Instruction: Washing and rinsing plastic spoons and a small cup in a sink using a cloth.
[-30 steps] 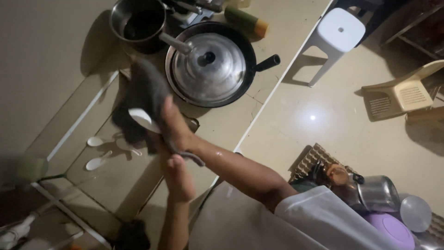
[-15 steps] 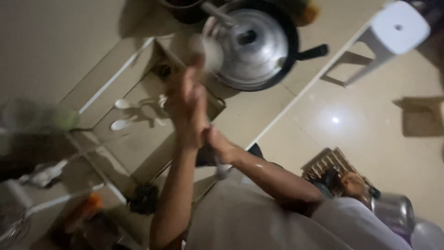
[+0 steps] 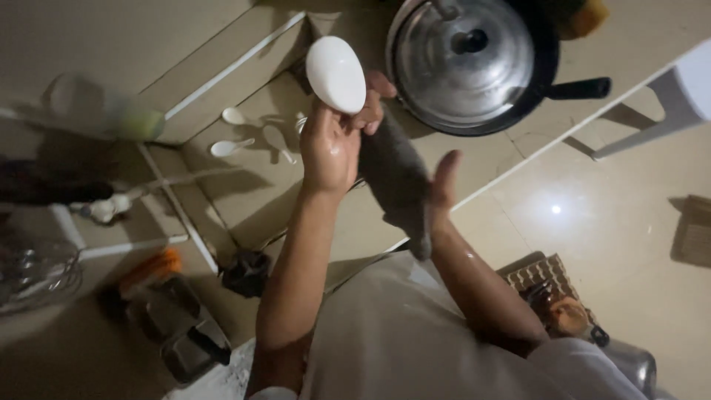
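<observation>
My left hand (image 3: 331, 144) is raised and wet, its fingers closed on a large white spoon (image 3: 336, 72) whose rounded bowl faces me. Just to the right of it, my right hand (image 3: 443, 185) holds a dark grey cloth (image 3: 396, 181) that hangs down between the two hands and touches the left fingers near the spoon's handle. Both forearms rise from my white shirt at the bottom of the view. The spoon's handle is hidden behind my left hand.
A black pan (image 3: 544, 89) with a steel lid (image 3: 459, 67) sits on the tiled counter (image 3: 252, 192). Two small white spoons (image 3: 231, 132) lie to the left, near a blurred bottle (image 3: 111, 111). A white stool (image 3: 666, 96) stands on the glossy floor (image 3: 592, 222).
The white spoon has risen from inside the cloth into my left hand, bowl up. The grey cloth now hangs from my right hand. The view has swung closer to the counter.
</observation>
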